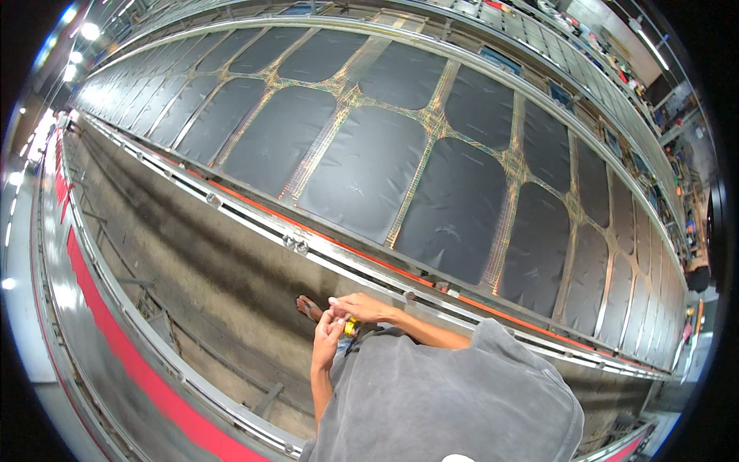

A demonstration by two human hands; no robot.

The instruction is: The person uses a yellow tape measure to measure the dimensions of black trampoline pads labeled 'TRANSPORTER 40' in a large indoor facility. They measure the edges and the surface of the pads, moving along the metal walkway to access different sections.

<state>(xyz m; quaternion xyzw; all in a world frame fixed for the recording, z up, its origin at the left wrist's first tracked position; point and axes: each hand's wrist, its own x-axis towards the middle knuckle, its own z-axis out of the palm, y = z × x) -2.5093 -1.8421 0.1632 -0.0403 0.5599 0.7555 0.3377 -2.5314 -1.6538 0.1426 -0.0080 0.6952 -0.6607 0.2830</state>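
Observation:
In front of my waist, my left hand (329, 329) and my right hand (365, 308) meet with their fingertips together. My left fingers are pinched upward, and what they hold, if anything, is too small to make out. The fingers of my right hand are bent and pressed together, pointing left over the left fingertips. Just under the right hand, beside the left palm, shows a small shiny yellow thing (351, 327) with dark parts. Its kind is unclear, and I cannot tell whether a hand grips it or it hangs at my waist.
A long table (362, 169) carries rows of black rounded panels with multicoloured lines between them. A metal rail (292, 245) and orange strip run along its near edge. At left stands another long table with a red band (146, 377). My sandalled foot (308, 308) is on the concrete aisle floor.

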